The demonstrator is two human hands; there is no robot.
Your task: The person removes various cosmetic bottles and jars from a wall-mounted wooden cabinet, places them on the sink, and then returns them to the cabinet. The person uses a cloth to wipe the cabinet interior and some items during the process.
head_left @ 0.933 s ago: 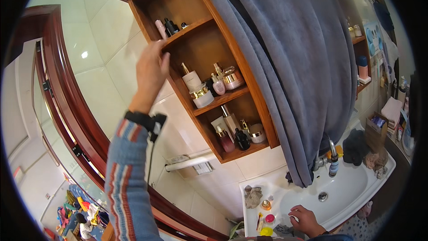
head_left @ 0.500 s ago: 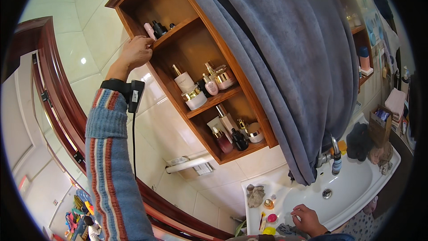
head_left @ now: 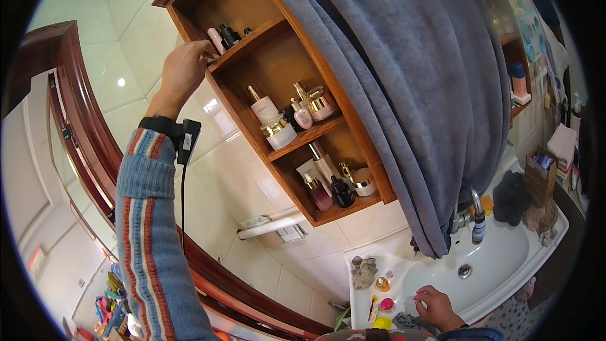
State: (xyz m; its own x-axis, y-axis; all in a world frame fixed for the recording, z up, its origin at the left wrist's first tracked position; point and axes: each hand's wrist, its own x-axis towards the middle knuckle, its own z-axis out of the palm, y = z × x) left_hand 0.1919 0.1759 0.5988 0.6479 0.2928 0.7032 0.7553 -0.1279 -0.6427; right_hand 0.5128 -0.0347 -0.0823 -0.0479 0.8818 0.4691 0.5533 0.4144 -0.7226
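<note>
My left hand point(head_left: 185, 71) is raised to the left end of the top shelf of a wooden wall cabinet point(head_left: 287, 82). Its fingertips are bent together at the shelf's edge, beside a pink tube point(head_left: 216, 40) and a black bottle point(head_left: 228, 36); whatever they pinch is too small to make out. Low over the near edge of a white washbasin point(head_left: 499, 265), my right hand point(head_left: 437, 309) is loosely curled, thumb and fingers apart, with nothing visible in it. A pink-lidded jar point(head_left: 386, 305) and a yellow round item point(head_left: 382, 323) lie to its left.
Lower shelves hold a white-and-gold jar point(head_left: 279, 134), a dark red dropper bottle point(head_left: 319, 193) and several other cosmetics. A grey cloth point(head_left: 404, 88) hangs beside the cabinet down to the basin, near the tap point(head_left: 478, 218). A dark red door frame point(head_left: 88, 107) stands at left.
My left hand has shifted slightly, its fingers drawing together at the shelf's edge near the pink tube. My right hand stays nearly in place. The view has shifted a little.
</note>
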